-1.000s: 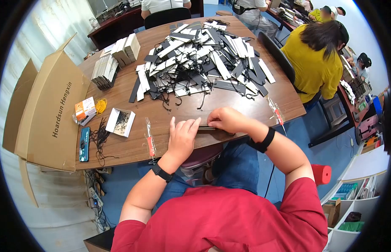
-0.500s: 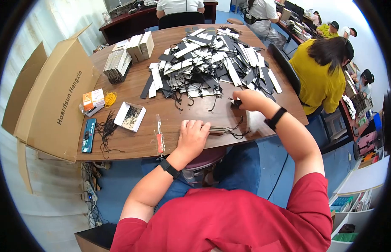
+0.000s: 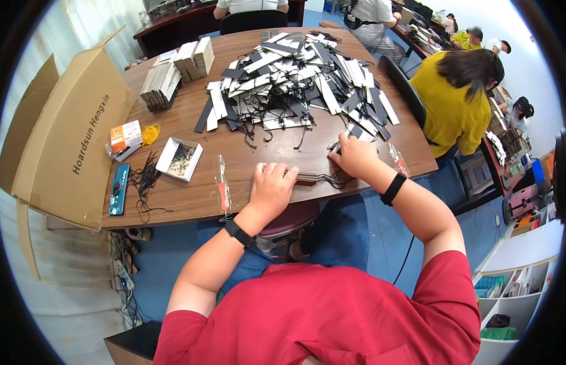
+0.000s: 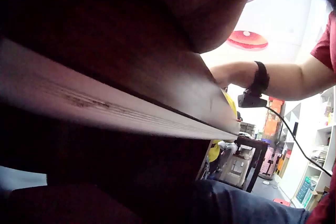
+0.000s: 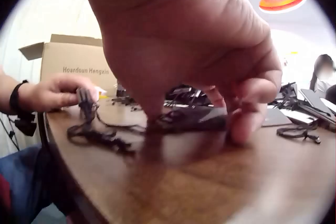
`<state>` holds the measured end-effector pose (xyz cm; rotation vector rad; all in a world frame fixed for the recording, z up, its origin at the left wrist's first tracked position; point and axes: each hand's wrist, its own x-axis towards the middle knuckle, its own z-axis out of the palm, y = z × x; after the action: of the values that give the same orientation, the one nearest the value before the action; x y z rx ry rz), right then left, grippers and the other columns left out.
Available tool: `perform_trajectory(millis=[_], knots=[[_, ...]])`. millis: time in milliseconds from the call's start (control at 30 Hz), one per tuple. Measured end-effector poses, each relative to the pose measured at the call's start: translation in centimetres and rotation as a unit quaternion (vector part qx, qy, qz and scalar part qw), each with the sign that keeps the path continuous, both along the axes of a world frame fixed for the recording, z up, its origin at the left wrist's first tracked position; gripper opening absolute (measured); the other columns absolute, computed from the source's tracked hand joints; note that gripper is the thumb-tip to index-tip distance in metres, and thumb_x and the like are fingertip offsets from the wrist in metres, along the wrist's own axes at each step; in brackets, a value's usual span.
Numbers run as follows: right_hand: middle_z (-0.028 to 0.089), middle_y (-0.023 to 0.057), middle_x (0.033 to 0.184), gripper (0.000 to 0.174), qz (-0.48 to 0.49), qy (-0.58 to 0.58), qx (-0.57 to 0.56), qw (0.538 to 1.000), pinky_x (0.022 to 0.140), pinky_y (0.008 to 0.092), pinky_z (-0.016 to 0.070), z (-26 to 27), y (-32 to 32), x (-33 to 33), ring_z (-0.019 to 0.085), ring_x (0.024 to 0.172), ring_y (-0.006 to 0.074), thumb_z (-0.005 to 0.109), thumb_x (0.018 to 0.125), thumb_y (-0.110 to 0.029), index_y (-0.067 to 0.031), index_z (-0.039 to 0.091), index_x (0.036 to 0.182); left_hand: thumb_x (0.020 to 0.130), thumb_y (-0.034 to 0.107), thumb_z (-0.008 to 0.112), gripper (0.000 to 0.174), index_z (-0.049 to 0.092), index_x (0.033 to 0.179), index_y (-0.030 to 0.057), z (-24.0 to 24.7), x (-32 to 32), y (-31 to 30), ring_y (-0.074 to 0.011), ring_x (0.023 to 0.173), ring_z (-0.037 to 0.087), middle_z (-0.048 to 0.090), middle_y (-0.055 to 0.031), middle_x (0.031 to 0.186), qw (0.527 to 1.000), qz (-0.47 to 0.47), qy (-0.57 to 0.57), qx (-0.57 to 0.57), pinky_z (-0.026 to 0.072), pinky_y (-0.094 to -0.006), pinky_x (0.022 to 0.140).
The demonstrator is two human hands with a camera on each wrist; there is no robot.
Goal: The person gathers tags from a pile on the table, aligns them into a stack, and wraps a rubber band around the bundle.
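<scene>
The left hand (image 3: 272,188) grips one end of a thin stack of strips (image 3: 307,177) at the table's front edge. In the right wrist view, the stack's end (image 5: 85,98) shows beside the left hand (image 5: 58,92), with black cords (image 5: 100,137) trailing onto the table. Right of the stack, the right hand (image 3: 356,157) is low over the tabletop. Seen from its wrist, the right hand (image 5: 194,50) has thumb and fingers round a dark strip (image 5: 194,118) lying low at the table. A large pile of black and white strips (image 3: 283,79) lies behind both hands.
On the table's left are upright strip stacks (image 3: 160,86), a white box of small parts (image 3: 179,159), loose black cords (image 3: 143,182), a phone (image 3: 118,188) and a carton (image 3: 76,134). Red-handled tools (image 3: 224,196) lie near the hands. A seated person (image 3: 450,97) is at right.
The right hand left the stack's right end, moved right toward the pile, and has since come slightly back toward the front edge. The left hand stays on the stack.
</scene>
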<state>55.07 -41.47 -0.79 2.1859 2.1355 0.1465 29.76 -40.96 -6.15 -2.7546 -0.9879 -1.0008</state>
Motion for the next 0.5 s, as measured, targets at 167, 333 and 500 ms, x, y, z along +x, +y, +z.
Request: perform_trajectory(millis=[167, 333, 500], knots=[[0.069, 0.0157, 0.081, 0.021, 0.006, -0.024, -0.025, 0.999, 0.063, 0.0428, 0.0558, -0.2, -1.2, 1.5, 0.07, 0.074, 0.0337, 0.06, 0.086, -0.017, -0.0036, 0.055, 0.102, 0.081, 0.012, 0.068, 0.027, 0.063, 0.107, 0.0119, -0.1, -0.1, 0.1, -0.0244, 0.094, 0.055, 0.059, -0.0037, 0.094, 1.0, -0.006, -0.009, 0.0, 0.038, -0.0414, 0.087], [0.07, 0.0164, 0.08, 0.034, -0.043, 0.034, 0.134, 0.989, 0.063, 0.0421, 0.055, 1.5, -5.2, 4.9, 0.07, 0.072, 0.0323, 0.057, 0.085, -0.01, -0.0021, 0.056, 0.118, 0.081, 0.012, 0.067, 0.025, 0.063, 0.106, 0.0119, -0.5, 0.0, 0.2, -0.024, 0.094, 0.055, 0.059, -0.004, 0.094, 1.0, -0.002, -0.016, 0.005, 0.0381, -0.041, 0.086], [0.072, 0.0166, 0.087, 0.02, -0.087, 0.391, 0.108, 0.91, 0.069, 0.033, 0.0549, 3.6, -5.4, 7.5, 0.072, 0.079, 0.0239, 0.056, 0.086, -0.006, 0.0027, 0.068, 0.1, 0.081, 0.013, 0.068, 0.025, 0.063, 0.106, 0.0118, -0.6, 0.1, 0.1, -0.0239, 0.094, 0.055, 0.059, -0.0045, 0.096, 1.0, 0.002, -0.006, -0.004, 0.0384, -0.0407, 0.085]])
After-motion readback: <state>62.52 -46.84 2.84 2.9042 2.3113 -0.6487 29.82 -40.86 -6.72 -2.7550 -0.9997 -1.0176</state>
